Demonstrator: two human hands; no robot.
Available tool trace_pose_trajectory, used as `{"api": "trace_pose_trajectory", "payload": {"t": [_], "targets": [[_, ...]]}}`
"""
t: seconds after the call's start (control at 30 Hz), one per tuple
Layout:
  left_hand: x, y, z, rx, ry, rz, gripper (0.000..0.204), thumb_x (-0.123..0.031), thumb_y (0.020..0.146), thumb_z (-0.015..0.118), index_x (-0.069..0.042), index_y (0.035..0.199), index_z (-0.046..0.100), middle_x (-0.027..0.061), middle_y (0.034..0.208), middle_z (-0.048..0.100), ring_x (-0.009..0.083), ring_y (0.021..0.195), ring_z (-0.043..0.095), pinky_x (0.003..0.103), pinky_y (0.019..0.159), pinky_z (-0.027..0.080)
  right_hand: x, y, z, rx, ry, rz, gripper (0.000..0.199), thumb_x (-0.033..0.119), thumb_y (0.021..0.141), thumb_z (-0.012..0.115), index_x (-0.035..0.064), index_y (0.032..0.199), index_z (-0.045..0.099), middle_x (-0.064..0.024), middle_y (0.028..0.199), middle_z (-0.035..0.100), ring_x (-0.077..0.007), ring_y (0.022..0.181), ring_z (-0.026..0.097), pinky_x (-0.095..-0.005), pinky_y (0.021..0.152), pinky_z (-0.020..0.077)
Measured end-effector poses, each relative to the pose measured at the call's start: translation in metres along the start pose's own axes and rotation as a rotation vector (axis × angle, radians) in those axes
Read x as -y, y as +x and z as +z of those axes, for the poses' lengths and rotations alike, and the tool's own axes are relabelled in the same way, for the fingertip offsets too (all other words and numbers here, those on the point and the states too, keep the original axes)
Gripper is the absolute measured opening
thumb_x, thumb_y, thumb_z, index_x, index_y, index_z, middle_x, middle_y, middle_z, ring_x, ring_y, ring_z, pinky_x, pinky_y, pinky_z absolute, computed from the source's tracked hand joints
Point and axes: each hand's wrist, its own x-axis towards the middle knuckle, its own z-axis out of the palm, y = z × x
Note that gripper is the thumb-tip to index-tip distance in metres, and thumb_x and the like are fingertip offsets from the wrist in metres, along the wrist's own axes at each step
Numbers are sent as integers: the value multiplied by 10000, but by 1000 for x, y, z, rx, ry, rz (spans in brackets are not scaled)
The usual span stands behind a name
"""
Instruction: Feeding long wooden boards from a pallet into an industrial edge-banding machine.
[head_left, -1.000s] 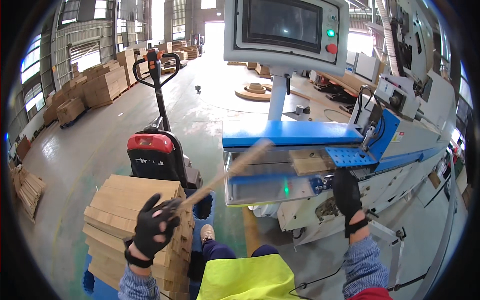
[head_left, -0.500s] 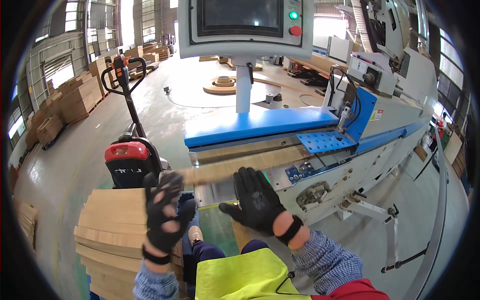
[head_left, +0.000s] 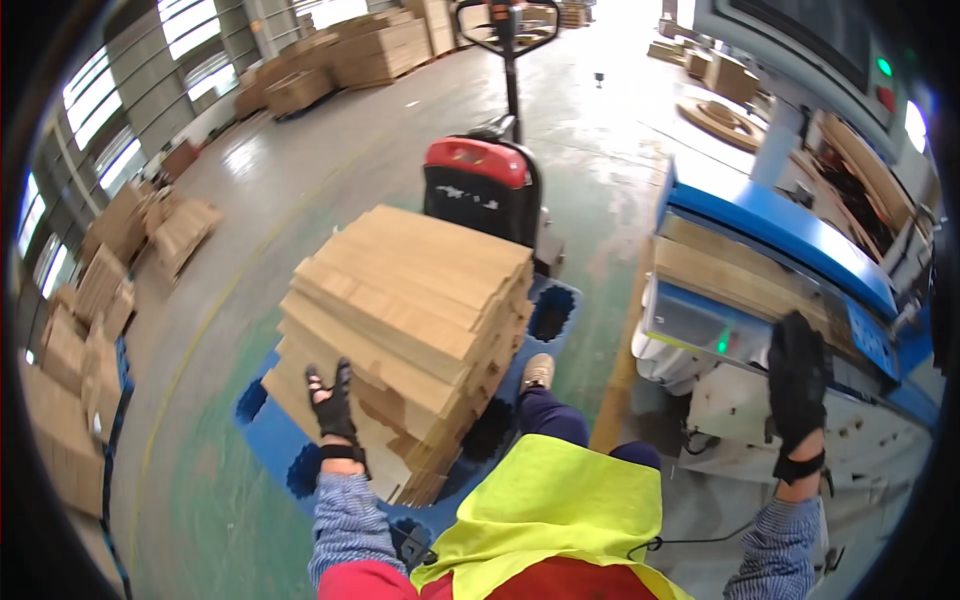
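so the wooden boards (head_left: 410,285) are piled in a thick, slightly messy stack on a blue pallet (head_left: 272,436), just in front of a pallet truck (head_left: 478,190) with a red top. the layers aren't lined up: the lower ones are stepped out toward the near left, and the ends on the right are pretty ragged. the left grip (head_left: 337,408), in a black glove, is held over that near-left part of the stack with the fingers spread and nothing grasped. whether wood is actually being touched can't be told from this angle.

the right grip (head_left: 800,385), also gloved, is held up at the front edge of the machine on the right, seen from the back. its inner side is hidden, so it can't be told whether anything is being grasped. more boards (head_left: 735,277) are laid on the metal bed (head_left: 690,314) of the machine, alongside a long blue beam (head_left: 785,250).

as for handling, a single board would probably be found light and stiff, dry rather than slippery, not really fragile, though corners and thin edges could get chipped. the pile as a whole would surely be heavy. a board is best taken by its long edges near the middle, top layer first, since neighbours could be dragged along.
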Motion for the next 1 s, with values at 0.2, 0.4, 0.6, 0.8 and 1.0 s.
{"api": "trace_pose_trajectory", "payload": {"t": [0.2,0.4,0.6,0.8,1.0], "targets": [[63,17,-9,100,-264,-231,738,-306,900,743,92,1420,403,313,1474,390,386,1342,463,464,1121,418,4,11,-5,-85,-62,-129,156,69,932,561,-10,1064,591,-185,1052,607,-405,961,575,-483,839,457],[36,-2,25,-115,590,-78,675,-439,734,888,69,1102,640,283,1272,566,326,1090,599,468,898,505,10,11,-5,-123,112,-68,107,91,957,537,1,1011,557,-225,997,581,-454,897,530,-503,777,421],[33,1,9,-115,-262,-115,184,-87,862,769,-23,993,655,28,819,657,157,686,605,301,645,518,-9,4,5,-82,105,35,134,130,977,542,10,1030,571,-228,987,596,-455,908,539,-502,784,429],[29,11,-48,102,648,753,265,-168,1004,594,-5,1211,614,89,1014,655,192,910,613,303,817,511,-35,-25,17,84,57,51,386,230,994,541,31,1320,599,-183,1400,569,-350,1348,487,-503,1175,290],[-128,-39,12,258,266,611,407,-237,1043,552,21,1357,548,135,1284,640,251,1104,596,344,952,481,-16,-9,-2,17,104,115,378,290,963,585,23,1228,620,-187,1322,607,-335,1275,541,-526,1117,337]]}}
